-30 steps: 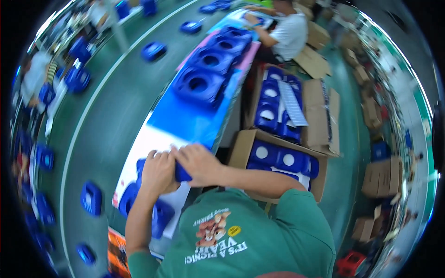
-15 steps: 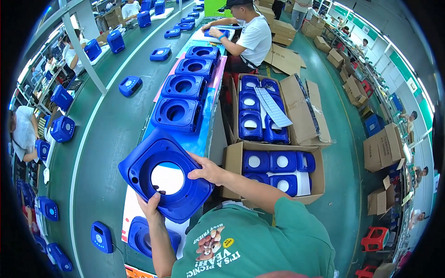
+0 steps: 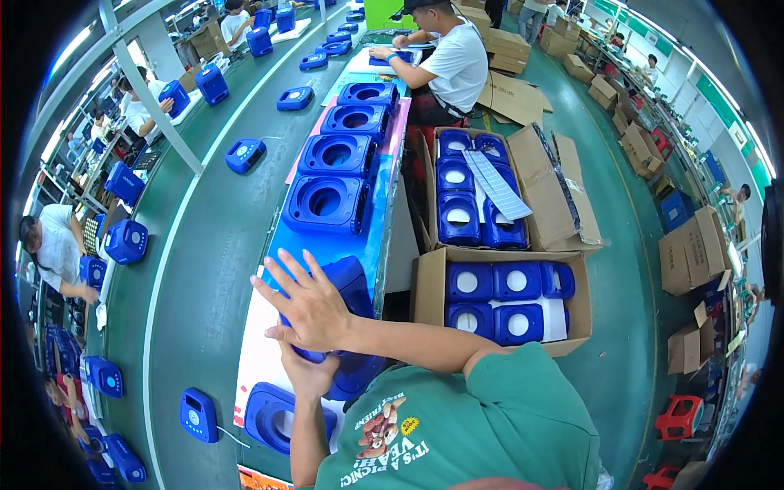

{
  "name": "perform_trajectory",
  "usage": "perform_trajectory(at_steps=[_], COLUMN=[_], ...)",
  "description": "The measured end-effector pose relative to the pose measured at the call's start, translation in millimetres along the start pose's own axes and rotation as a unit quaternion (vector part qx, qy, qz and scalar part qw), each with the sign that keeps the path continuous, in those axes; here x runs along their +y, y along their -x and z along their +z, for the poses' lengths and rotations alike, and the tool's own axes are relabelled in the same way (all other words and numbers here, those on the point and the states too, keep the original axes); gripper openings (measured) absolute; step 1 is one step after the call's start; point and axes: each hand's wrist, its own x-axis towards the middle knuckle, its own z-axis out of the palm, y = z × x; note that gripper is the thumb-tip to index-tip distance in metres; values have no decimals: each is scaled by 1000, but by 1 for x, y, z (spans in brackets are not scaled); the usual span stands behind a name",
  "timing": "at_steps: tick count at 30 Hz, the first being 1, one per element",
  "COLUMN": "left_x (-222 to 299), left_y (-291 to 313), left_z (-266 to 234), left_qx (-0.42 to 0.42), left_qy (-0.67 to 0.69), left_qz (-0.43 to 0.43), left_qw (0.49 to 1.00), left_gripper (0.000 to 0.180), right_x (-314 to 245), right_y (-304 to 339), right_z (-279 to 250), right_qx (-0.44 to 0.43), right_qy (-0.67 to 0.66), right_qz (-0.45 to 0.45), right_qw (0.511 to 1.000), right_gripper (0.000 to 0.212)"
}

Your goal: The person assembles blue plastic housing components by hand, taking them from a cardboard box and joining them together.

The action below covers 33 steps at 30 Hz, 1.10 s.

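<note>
A blue plastic housing [image 3: 349, 282] stands tilted on edge above the bench in front of me. My left hand [image 3: 309, 374] grips its lower left side, with the fingers partly hidden. Across the front of the housing lies my right hand [image 3: 314, 310], palm toward it and fingers spread, covering much of it. Close below my left hand, another blue housing [image 3: 265, 418] with a round opening rests on the bench.
Several blue housings [image 3: 327, 204] line the bench [image 3: 380, 245] ahead. On my right, cardboard boxes [image 3: 418, 302] hold more housings. A conveyor [image 3: 204, 327] with blue devices [image 3: 198, 415] runs on my left. A co-worker [image 3: 449, 61] sits at the bench's far end.
The housing has turned from facing me to standing on edge. My right hand has left its right rim and moved left across it, fingers now spread. My left hand has shifted along its side.
</note>
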Motion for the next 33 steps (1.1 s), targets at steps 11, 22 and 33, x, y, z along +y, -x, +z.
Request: perform_trajectory(at_steps=[11,22,33], left_x=[-20,-38,-35], left_y=[-1,-4,-9], left_z=[-50,-53,-44], left_qx=[94,151,117], left_qy=[225,253,408], left_qz=[-58,-30,-234], left_qw=[968,955,875], left_gripper=[73,60,67], right_x=[103,70,55], right_y=[21,71,79], right_z=[30,-2,-30], right_qx=[-137,-203,-165], right_qy=[-98,-644,-595], right_qz=[335,268,313], right_qw=[927,687,721], right_gripper=[71,90,92])
